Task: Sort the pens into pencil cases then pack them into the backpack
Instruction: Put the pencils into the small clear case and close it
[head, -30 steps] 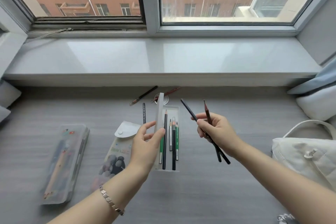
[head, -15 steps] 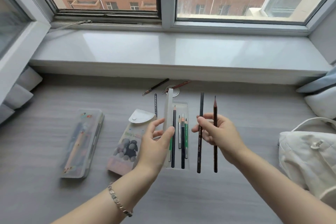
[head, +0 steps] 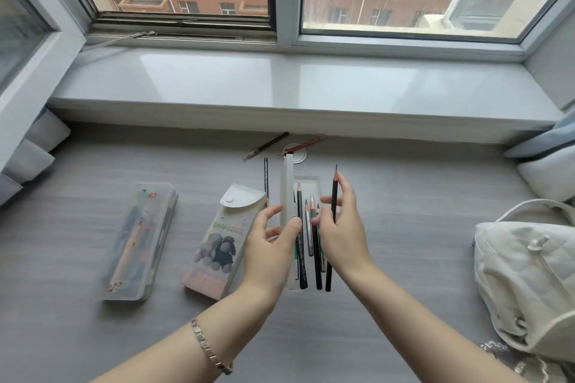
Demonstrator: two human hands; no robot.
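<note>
Below the window sill, on the grey desk (head: 404, 258), an open white case (head: 306, 183) lies lengthwise at centre, with several pencils (head: 308, 227) side by side in its tray. Left hand (head: 270, 252): thumb and fingers pinch the raised lid (head: 287, 190), which stands on edge along the tray's left side. Right hand (head: 340, 227): closed around a black pencil (head: 334, 196), point up, held upright just over the tray's right edge; a second dark pencil seems to run down behind the palm, though whether the hand grips it cannot be told. Left wrist: a metal-link bracelet (head: 208, 345). Just left of the open case, a flap case (head: 224, 242) printed with two plush animals lies closed by a snap; a thin black pen (head: 266, 177) lies between the two. Further left, well apart, a clear case (head: 140, 242) lies shut with items inside. Near the sill, beyond the open case, two loose pencils (head: 266, 146) lie at angles beside a round desk grommet (head: 297, 154). Right edge: a white backpack (head: 525, 283) rests on the desk, well apart from the cases.
</note>
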